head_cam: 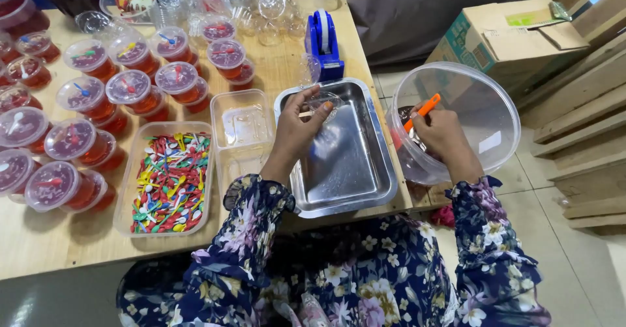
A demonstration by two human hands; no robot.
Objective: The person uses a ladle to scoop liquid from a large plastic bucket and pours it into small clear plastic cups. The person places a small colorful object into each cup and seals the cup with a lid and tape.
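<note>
Her left hand (297, 128) pinches a small clear plastic cup (324, 103) over the steel tray (365, 190); her right hand (440, 131) grips an orange-handled scoop (422, 110) inside the big clear tub (486, 105).

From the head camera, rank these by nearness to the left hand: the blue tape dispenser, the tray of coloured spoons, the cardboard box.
1. Blue tape dispenser: just beyond the left hand, at the table's far edge.
2. Tray of coloured spoons: to the hand's left, past the clear tub.
3. Cardboard box: far right, on the floor beyond the big clear bowl.
</note>
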